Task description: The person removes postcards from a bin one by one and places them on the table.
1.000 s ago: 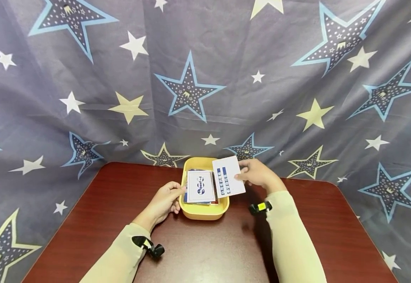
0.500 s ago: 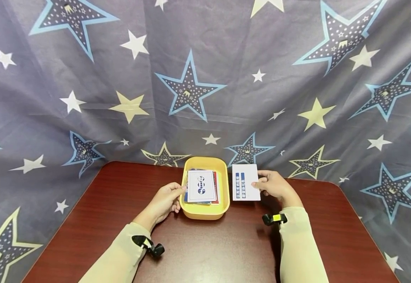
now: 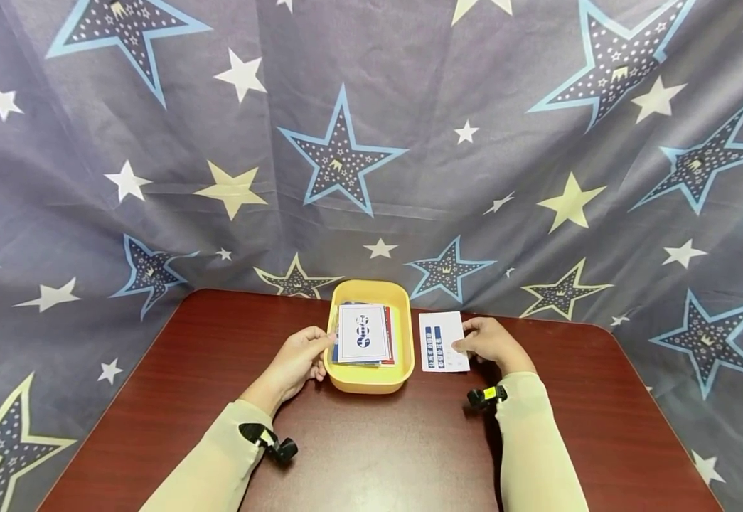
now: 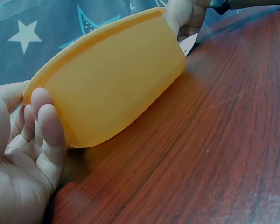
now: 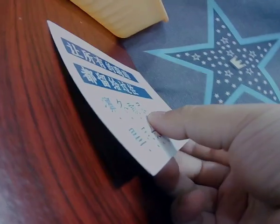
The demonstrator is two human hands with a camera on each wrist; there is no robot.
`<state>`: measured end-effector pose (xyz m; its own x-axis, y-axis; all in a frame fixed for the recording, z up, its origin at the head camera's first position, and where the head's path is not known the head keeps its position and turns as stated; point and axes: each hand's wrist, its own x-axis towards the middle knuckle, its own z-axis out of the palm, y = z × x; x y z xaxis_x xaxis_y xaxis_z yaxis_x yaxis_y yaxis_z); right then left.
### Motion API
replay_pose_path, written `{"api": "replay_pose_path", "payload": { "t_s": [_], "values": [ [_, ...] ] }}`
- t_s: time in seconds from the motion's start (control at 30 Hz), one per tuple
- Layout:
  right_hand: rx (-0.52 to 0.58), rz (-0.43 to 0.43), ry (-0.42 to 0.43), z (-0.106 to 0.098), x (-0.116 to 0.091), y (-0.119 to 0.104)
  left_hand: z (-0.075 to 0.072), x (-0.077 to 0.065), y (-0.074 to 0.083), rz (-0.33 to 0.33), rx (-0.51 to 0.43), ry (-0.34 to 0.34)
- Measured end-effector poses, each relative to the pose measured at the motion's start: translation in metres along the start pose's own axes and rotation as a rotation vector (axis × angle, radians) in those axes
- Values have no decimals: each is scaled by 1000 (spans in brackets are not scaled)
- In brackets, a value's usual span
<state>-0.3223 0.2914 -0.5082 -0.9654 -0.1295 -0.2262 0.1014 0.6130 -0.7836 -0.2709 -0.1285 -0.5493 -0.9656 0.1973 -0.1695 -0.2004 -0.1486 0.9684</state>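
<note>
A white card with two blue bands of printed characters (image 5: 102, 93) is pinched between the thumb and fingers of my right hand (image 3: 491, 343). In the right wrist view the card is tilted, one edge close to the table and a dark shadow beneath it. My left hand (image 3: 292, 364) grips the left rim of a yellow plastic basin (image 4: 116, 79), thumb at the rim and fingers against the outer wall. Inside the basin lies a small stack of cards, topped by a white card with a dark blue round design (image 3: 363, 333). Red and blue edges show under it.
The basin stands on a dark red wooden table (image 3: 371, 441), near its back edge. Behind the table hangs a grey curtain (image 3: 371, 178) with stars. Small black cameras (image 3: 486, 396) are strapped to both wrists.
My right hand has carried the white card from above the basin's right side out to its right, then lowered it toward the table. The left hand has kept its hold on the basin rim.
</note>
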Motion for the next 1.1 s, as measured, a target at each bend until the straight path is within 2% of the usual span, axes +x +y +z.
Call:
{"api": "replay_pose_path", "payload": {
  "t_s": [0.17,0.4,0.67,0.83,1.1],
  "values": [
    [-125,8,58,6,-1,-2,1,0,-1,-13,6,3],
    [-218,-5,86,8,-7,-8,-1,-1,0,-17,5,3],
    [-225,13,84,-1,-10,-12,1,-1,0,-11,-5,0],
    [-238,-45,113,0,-14,-29,2,-1,-1,-9,-6,0],
    [-268,-162,160,11,-25,-73,0,0,-1,3,0,1]
  ]
}}
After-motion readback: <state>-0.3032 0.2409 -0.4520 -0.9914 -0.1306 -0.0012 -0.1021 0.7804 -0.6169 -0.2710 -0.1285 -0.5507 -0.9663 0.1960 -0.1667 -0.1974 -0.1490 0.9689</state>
